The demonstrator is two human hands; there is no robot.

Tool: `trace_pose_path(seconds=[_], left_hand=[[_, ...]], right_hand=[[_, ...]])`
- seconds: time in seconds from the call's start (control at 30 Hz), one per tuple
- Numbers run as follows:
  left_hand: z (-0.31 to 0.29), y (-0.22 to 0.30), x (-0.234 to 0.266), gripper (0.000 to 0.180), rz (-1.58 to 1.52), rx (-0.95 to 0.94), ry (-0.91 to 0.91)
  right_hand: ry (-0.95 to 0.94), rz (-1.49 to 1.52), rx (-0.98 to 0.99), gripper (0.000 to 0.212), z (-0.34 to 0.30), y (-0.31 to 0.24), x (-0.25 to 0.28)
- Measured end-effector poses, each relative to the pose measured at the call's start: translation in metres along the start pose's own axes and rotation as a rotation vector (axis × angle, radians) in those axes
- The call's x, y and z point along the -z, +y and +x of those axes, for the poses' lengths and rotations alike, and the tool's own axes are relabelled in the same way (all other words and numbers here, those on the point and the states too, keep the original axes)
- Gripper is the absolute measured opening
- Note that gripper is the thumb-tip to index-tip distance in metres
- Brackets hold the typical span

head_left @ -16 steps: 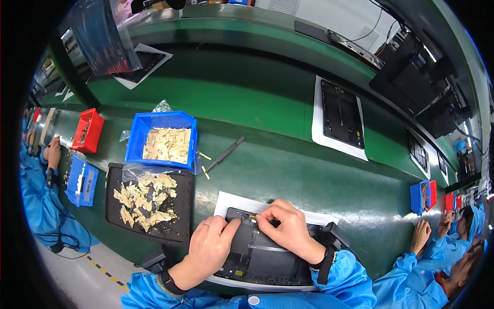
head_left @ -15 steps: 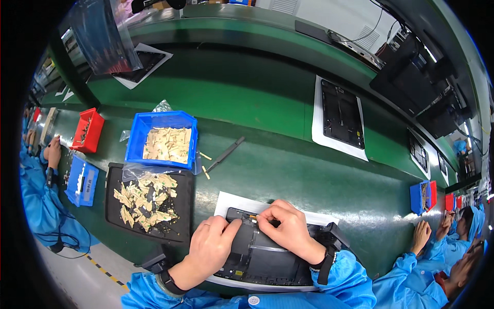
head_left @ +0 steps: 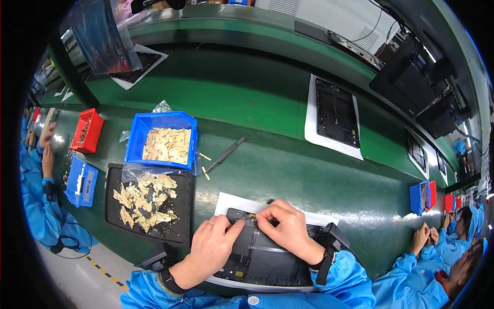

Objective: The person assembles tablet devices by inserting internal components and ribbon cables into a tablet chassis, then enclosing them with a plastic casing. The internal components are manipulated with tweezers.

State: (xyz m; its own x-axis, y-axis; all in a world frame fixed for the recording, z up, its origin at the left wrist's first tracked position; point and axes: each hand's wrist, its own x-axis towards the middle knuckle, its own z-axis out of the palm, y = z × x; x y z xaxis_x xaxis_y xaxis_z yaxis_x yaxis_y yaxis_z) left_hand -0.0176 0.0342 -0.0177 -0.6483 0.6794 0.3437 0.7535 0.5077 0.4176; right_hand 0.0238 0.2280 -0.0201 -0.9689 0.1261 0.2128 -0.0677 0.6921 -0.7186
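Note:
A black tablet-like housing (head_left: 278, 265) lies on a white sheet (head_left: 223, 202) in front of me. My left hand (head_left: 212, 248) rests over its left part, fingers curled and the thumb stretched to the upper edge. Close by, my right hand (head_left: 285, 226) is closed in a pinch at that same edge. A small orange-yellow strip (head_left: 252, 216) shows right at its fingertips; whether they grip it is hidden. Left of my hands, a black tray (head_left: 116, 206) holds a heap of tan strips (head_left: 149, 201) and small dark bits. Behind it stands a blue bin (head_left: 162, 119) of tan pieces.
Dark tweezers (head_left: 226, 153) and two loose tan strips lie right of the bin. A red bin (head_left: 87, 131) and a smaller blue bin (head_left: 81, 183) stand at left. Another housing (head_left: 337, 113) lies on the far green surface. Co-workers' hands (head_left: 421, 238) are at both sides.
My hands stay at the housing's upper edge with only a slight shift. The far housings on their sheets have slid a little left. Co-workers' hands at both sides have moved.

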Motion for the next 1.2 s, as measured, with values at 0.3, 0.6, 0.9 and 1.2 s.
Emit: trace_pose_path(seconds=[0.3, 0.6, 0.9, 1.2], left_hand=[[-0.0006, 0.0012, 0.0000, 0.031, 0.023, -0.002, 0.008], [-0.0009, 0.0012, 0.0006, 0.031, 0.024, 0.002, 0.010], [0.0000, 0.0016, 0.0011, 0.033, 0.055, 0.002, -0.015], [0.0012, 0.0031, 0.0010, 0.037, 0.096, -0.011, -0.056]], right_hand=[[0.007, 0.002, -0.008, 0.006, -0.0003, -0.0007, 0.0001], [0.035, -0.003, 0.028, 0.008, -0.0003, -0.0005, -0.0028], [0.041, -0.058, 0.086, 0.009, -0.0011, 0.0013, -0.0034], [0.059, -0.162, 0.178, 0.013, -0.0023, 0.0030, -0.0039]])
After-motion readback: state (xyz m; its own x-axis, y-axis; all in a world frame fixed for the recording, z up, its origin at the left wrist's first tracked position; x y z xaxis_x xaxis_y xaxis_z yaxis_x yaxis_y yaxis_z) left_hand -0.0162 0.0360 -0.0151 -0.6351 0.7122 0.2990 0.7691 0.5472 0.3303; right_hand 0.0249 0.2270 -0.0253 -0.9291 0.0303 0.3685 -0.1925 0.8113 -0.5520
